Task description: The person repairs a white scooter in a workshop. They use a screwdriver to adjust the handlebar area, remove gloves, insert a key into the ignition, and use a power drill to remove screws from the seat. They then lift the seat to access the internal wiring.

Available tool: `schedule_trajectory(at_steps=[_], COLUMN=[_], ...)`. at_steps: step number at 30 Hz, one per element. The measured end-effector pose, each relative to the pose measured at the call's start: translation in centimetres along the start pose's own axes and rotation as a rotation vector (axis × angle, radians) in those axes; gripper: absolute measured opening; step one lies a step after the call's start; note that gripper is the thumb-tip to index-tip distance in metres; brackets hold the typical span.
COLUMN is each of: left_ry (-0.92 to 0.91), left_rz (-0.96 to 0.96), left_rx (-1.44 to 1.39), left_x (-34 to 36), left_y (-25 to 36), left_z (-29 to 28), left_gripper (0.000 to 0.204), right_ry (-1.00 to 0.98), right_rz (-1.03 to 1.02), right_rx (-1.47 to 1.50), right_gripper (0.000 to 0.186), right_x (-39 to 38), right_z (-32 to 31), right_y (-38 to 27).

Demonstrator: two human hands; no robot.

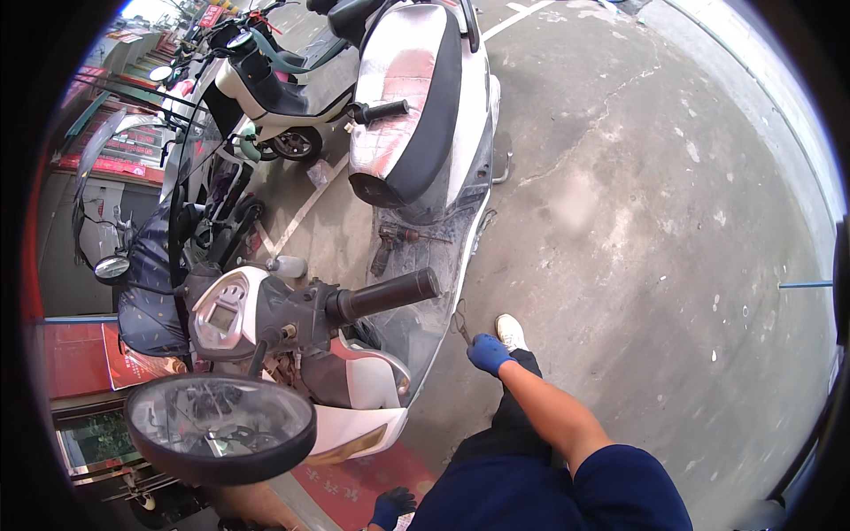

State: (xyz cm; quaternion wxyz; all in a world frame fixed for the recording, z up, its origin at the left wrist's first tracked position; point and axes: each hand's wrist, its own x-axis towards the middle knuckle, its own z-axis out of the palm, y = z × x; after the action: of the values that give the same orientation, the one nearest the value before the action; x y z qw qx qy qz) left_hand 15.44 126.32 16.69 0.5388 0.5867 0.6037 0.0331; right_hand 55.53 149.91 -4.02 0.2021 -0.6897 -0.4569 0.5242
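My right hand, in a blue glove, is closed on a thin looped metal tool beside the edge of a white scooter. My left hand, in a dark blue glove, is low at the bottom edge, fingers apart, holding nothing visible. The scooter's handlebar grip, display and round mirror fill the lower left. A power drill lies on its footboard. A black grip sits over the white-and-black seat, which has red smudges.
Other scooters stand closely along the left, one with a dark patterned cover. Paved ground with painted lines spreads right, up to a pale border along the rim. My white shoe is beside the scooter.
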Motion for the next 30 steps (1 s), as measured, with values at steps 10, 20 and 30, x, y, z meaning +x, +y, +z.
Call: schedule_trajectory(at_steps=[10,20,30], left_ry=[0.287,0.982,1.823], left_rz=[-0.157,0.165,-0.105], left_rx=[-0.260,0.081,-0.980], left_x=[2.2,-11.7,-18.4], left_y=[0.3,1.6,-2.0], left_z=[8.1,4.5,1.9], left_gripper=[0.045,0.043,0.026], right_ry=[-0.558,-0.860,-1.131], right_rz=[-0.507,-1.100,-1.163], right_rx=[-0.872,-0.505,-0.147], right_gripper=[0.030,0.035,0.030], right_x=[-17.3,-33.3,-33.8], right_z=[0.2,13.8,22.5], right_y=[-8.1,-26.4,-30.0])
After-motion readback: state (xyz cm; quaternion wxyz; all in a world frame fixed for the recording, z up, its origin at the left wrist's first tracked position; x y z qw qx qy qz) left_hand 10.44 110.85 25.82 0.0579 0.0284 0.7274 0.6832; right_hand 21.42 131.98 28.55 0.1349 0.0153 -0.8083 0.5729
